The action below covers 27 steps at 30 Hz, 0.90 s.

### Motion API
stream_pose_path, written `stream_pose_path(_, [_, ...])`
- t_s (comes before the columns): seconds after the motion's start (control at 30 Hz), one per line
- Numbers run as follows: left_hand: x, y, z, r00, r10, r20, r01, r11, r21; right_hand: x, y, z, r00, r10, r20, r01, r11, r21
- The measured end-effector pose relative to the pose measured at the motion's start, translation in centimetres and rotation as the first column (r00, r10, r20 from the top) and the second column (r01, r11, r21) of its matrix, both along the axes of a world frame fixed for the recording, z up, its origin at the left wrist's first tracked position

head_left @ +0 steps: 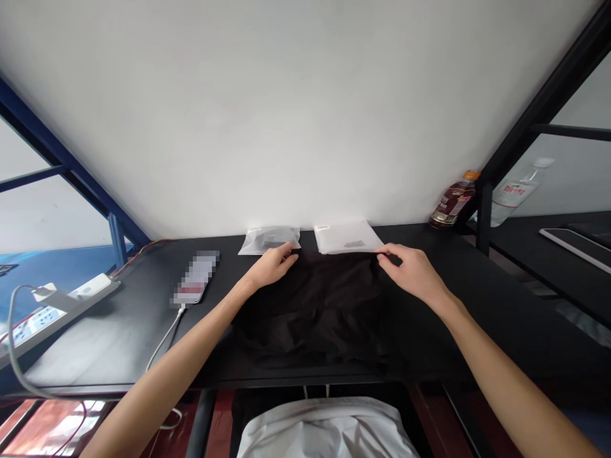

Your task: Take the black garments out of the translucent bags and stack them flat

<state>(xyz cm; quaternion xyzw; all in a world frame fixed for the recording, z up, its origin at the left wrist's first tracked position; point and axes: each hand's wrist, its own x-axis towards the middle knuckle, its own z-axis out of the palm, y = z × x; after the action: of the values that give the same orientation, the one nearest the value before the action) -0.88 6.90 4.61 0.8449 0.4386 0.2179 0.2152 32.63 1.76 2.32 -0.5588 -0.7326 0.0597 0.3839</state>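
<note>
I see two clear bags (270, 240) (347, 237) holding folded items at the worktop's (477, 305) back edge. My left hand (272, 266) and right hand (411, 270) reach forward, fingers pinching the black garment's (319, 305) far corners, flat before them.

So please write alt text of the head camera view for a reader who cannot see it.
Two bare hands, the left hand and the right hand, pinch the far edge of a black garment spread flat on a black table. Two plastic pouches lie just beyond, by the white wall; a phone on a white cable lies to the left.
</note>
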Motion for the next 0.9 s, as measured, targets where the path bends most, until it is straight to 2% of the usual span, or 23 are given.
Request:
stream_pose_path(0.1, [0.7,0.7,-0.2,0.994,0.107,0.003,-0.107,0.994,-0.010,0.3,1.8,0.8,0.998,-0.064,0.010,0.065,0.995,-0.081])
stream_pose_path(0.17, [1.1,1.0,-0.3,0.987,0.157,-0.039,-0.157,0.988,0.005,0.3,2.7,0.7,0.995,-0.083,0.052,0.089,0.988,-0.129])
stream_pose_path(0.37, [1.7,0.8,-1.1,0.975,0.192,-0.114,-0.187,0.981,0.056,-0.2,3.4,-2.0,0.991,-0.012,0.133,0.044,0.970,-0.241])
stream_pose_path(0.43, [1.4,0.6,-1.3,0.977,0.183,-0.110,-0.175,0.982,0.078,-0.3,3.2,-2.7,0.988,-0.024,0.153,0.057,0.975,-0.216])
stream_pose_path(0.5, [1.0,0.2,-1.4,0.981,0.172,-0.090,-0.161,0.980,0.120,-0.5,2.9,-2.9,0.989,-0.055,0.138,0.070,0.992,-0.108])
stream_pose_path(0.6, [0.5,-1.0,-1.0,0.989,0.126,-0.077,-0.111,0.978,0.177,-1.4,2.1,-2.3,0.999,0.007,0.042,-0.010,0.997,0.071])
stream_pose_path(0.7, [0.1,-2.8,-0.5,0.994,-0.002,-0.108,0.020,0.986,0.166,-3.2,0.7,-1.6,0.983,0.184,-0.003,-0.182,0.976,0.120])
stream_pose_path(0.8, [-0.2,-4.7,-0.5,0.972,-0.150,-0.180,0.168,0.981,0.092,-5.0,-0.8,-1.7,0.945,0.327,0.025,-0.328,0.945,0.024])
stream_pose_path(0.9, [-0.6,-6.1,-1.2,0.942,-0.208,-0.263,0.223,0.974,0.028,-6.1,-1.9,-2.2,0.902,0.416,0.118,-0.390,0.900,-0.195])
